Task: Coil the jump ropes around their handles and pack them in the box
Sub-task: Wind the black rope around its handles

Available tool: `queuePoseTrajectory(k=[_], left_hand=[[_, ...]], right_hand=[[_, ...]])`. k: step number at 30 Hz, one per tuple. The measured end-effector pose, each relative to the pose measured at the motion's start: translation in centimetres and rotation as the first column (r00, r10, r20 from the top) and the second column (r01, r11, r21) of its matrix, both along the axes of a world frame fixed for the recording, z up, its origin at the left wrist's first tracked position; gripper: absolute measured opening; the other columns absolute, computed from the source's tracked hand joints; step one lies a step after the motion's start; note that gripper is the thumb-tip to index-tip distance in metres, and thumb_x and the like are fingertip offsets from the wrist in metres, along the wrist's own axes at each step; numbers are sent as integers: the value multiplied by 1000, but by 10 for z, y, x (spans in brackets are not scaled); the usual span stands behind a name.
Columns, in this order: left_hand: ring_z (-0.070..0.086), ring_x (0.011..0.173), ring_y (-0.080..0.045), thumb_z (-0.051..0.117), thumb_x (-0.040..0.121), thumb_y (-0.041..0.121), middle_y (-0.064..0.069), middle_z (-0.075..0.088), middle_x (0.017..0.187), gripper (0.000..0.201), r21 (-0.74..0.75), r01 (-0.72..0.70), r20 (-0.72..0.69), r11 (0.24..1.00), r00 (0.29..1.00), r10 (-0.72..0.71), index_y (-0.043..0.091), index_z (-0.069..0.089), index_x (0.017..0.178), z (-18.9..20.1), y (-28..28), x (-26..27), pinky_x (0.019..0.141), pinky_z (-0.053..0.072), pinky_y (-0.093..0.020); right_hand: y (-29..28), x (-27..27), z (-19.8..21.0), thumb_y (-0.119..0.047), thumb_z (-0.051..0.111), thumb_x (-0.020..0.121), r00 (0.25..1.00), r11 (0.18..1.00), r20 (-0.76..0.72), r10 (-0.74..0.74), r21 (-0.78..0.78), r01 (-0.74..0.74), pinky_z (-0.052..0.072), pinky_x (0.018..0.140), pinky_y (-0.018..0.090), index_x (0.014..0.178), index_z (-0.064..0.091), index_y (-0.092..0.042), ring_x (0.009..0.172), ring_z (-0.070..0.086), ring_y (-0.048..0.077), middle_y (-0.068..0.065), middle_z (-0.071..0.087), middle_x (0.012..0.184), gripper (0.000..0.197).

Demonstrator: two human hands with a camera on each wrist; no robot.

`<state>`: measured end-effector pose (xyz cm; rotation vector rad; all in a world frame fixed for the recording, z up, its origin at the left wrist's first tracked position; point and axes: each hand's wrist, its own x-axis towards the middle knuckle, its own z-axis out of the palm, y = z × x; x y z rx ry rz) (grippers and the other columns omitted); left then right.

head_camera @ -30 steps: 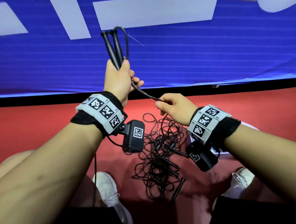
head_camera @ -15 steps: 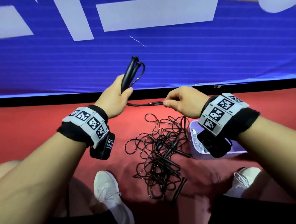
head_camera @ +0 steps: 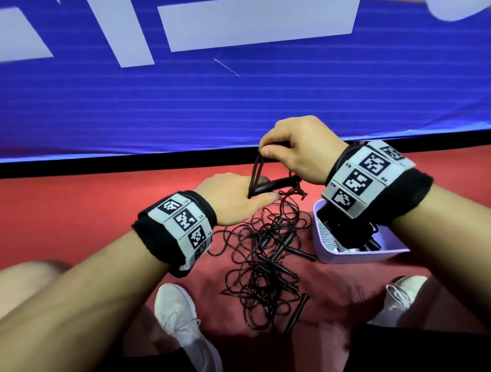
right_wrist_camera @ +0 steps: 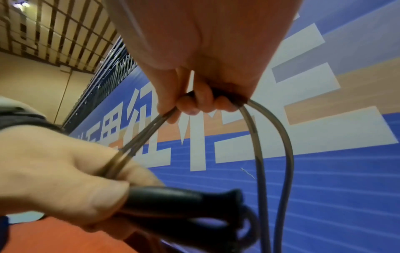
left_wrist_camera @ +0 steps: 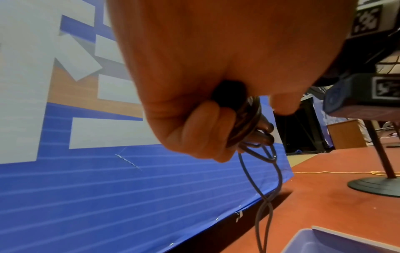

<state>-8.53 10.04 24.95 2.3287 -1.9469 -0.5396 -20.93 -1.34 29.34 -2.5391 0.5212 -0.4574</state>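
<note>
My left hand grips a pair of black jump-rope handles, which lie roughly level and point right; the same handles show in the right wrist view. Just above them my right hand pinches the black rope, and the strands run taut from its fingers down round the handles. Two more strands hang loose from the right hand. A tangled pile of black ropes and handles lies on the red floor below. The lilac box stands to the right, under my right wrist, with dark coiled ropes inside.
A blue banner wall rises close behind the hands. My white shoes flank the pile. A loose black handle lies at the pile's near edge. A black stand base sits on the floor farther right.
The left hand has dropped and turned the handles from upright to level. The right hand has risen above them, bringing the rope over the handles.
</note>
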Motion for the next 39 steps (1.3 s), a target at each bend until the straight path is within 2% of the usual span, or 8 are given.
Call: queuePoseTrajectory(k=[7,11,15,19,23,27,34,39], left_hand=[[47,64,-13,47,99,41,9,48,67,18,-174,11,-322,985,944,-67,33,54,84,23,3,2,64,39,-25],[45,56,-10,55,96,35,12,53,65,27,-309,-95,-478,946,876,-69,32,46,121,38,6,-5,62,39,-19],[36,51,-13,64,91,19,15,44,55,43,-346,-218,-652,912,755,-67,41,37,116,45,5,-6,49,36,-16],[37,45,-10,55,92,10,12,45,59,27,-321,-428,-740,845,670,58,34,45,102,39,-8,5,47,33,-27],[42,56,-8,56,91,18,10,45,67,20,-414,-516,-608,750,770,194,28,42,82,31,-18,13,58,37,-24],[45,61,-6,58,93,21,7,49,71,25,-451,-531,-527,717,807,267,28,39,77,23,-25,21,54,35,-12],[47,63,-12,57,95,29,-10,59,75,22,-497,-577,-550,648,787,279,11,53,82,16,-37,22,54,34,-16],[40,57,-9,56,96,29,4,48,67,23,-506,-541,-484,672,823,297,13,51,80,6,-40,28,52,34,-13]], right_hand=[[-36,-18,5,-23,71,80,988,891,-138,-64,438,119,43,72,26,75,72,-15,70,56,12,7,68,75,10],[-43,-18,-7,-4,61,76,994,629,33,-102,776,39,35,52,18,66,65,-9,50,46,10,-3,56,51,12],[-24,-4,-31,-10,61,83,984,501,90,-151,865,-2,20,40,17,67,63,-14,41,27,7,-1,45,51,17],[5,9,-48,-20,52,95,954,725,120,-276,677,125,27,44,21,66,57,-5,39,33,7,0,45,54,33],[24,7,-42,-23,49,95,986,948,70,-150,293,123,34,54,16,80,60,-9,53,47,10,-4,50,59,24],[28,9,-36,-21,48,94,990,971,-19,-142,192,143,31,63,25,101,63,-12,65,47,16,-3,56,74,18],[27,7,-24,-29,46,96,984,974,35,-173,154,166,35,65,34,88,65,-2,71,53,25,12,62,74,34],[21,4,-18,-28,46,96,982,970,6,-190,154,187,33,55,18,86,67,-4,57,45,11,0,54,61,33]])
